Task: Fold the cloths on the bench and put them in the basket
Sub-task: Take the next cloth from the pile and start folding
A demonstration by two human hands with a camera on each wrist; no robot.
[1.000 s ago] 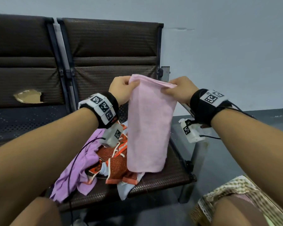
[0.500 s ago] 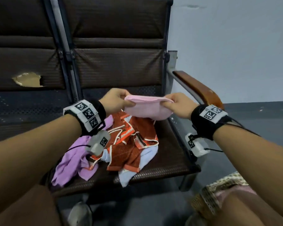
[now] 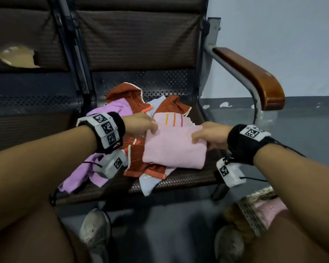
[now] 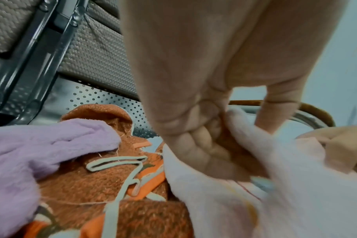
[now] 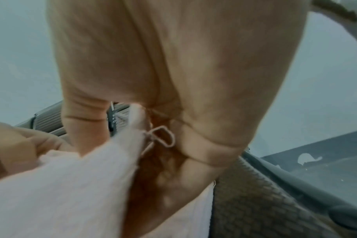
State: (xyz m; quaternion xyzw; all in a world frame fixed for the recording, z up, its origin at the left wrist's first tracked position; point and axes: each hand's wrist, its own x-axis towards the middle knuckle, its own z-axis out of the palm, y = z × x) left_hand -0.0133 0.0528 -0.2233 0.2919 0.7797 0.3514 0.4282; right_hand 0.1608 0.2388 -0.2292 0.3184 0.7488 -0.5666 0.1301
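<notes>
A pink cloth lies folded over on the cloth pile on the bench seat, its striped end showing at the back. My left hand pinches its upper left corner; in the left wrist view the fingers curl round the pink cloth's edge. At the upper right corner, my right hand grips the fold; in the right wrist view the pink cloth is pinched between thumb and fingers. The woven basket stands on the floor at lower right, with a pink cloth inside.
Under the pink cloth lie an orange-brown patterned cloth, a lilac cloth and a pale blue one. A wooden armrest bounds the seat on the right. My shoes are on the grey floor below.
The pink cloth hung lengthwise from both hands a second ago. Both hands have come down and laid it, folded over, on the pile on the seat.
</notes>
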